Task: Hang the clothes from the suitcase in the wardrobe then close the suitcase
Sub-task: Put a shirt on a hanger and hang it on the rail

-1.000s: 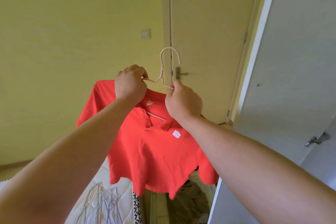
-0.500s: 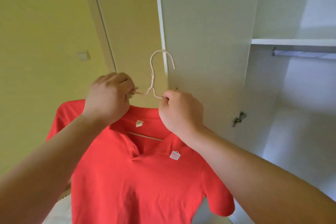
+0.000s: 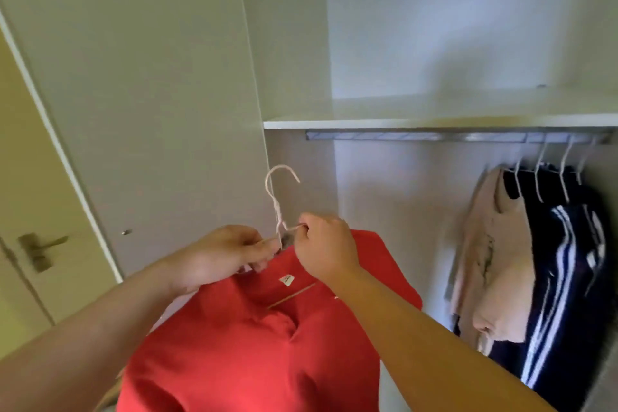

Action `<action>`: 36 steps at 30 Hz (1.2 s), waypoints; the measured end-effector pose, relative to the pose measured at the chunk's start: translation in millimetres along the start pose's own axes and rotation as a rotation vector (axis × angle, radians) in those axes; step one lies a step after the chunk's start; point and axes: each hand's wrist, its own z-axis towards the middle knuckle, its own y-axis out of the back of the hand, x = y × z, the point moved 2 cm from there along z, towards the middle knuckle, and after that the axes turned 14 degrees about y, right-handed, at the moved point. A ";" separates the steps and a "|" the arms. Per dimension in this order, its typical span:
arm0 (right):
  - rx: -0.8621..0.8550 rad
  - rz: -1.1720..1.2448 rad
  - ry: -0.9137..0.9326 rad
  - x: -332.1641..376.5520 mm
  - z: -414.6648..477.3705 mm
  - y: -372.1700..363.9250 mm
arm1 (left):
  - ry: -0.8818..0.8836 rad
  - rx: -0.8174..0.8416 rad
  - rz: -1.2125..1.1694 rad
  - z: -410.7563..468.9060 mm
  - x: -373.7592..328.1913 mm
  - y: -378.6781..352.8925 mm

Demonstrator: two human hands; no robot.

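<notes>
A red polo shirt [image 3: 254,348] hangs on a pale wire hanger [image 3: 279,201] that I hold up in front of the open wardrobe. My left hand [image 3: 224,254] pinches the hanger's left shoulder wire at the collar. My right hand [image 3: 326,249] pinches the right shoulder wire just below the twisted neck. The hook points up and stands below and left of the wardrobe's metal rail [image 3: 434,136]. The suitcase is out of view.
On the rail's right end hang a beige garment [image 3: 491,264] and a dark navy one with white stripes [image 3: 565,278] on white hangers. A white shelf [image 3: 401,123] sits just above the rail. The wardrobe door [image 3: 150,110] stands open at left, a room door handle [image 3: 38,249] beyond it.
The view has swung right and up from the room door into the wardrobe. Both hands kept their hold on the hanger and carried the red shirt toward the rail.
</notes>
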 end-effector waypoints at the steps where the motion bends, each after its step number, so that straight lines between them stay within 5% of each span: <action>1: 0.020 -0.031 -0.040 -14.9 -2.6 5.7 | 0.028 0.038 -0.135 12.6 -10.1 -15.4; 9: -0.017 -0.026 -0.354 -89.8 -55.3 64.1 | 0.269 0.179 -0.639 98.1 -92.3 -126.6; 15: 0.077 0.077 -0.458 -123.4 -76.4 101.2 | 0.179 0.300 -0.601 132.1 -164.4 -188.4; 26: 0.118 -0.345 -0.688 -202.9 -79.7 150.9 | 0.021 0.565 -0.764 202.4 -266.9 -259.7; 36: -0.091 -0.438 -0.890 -300.4 -33.0 144.2 | -0.069 0.693 -0.659 296.7 -354.1 -302.2</action>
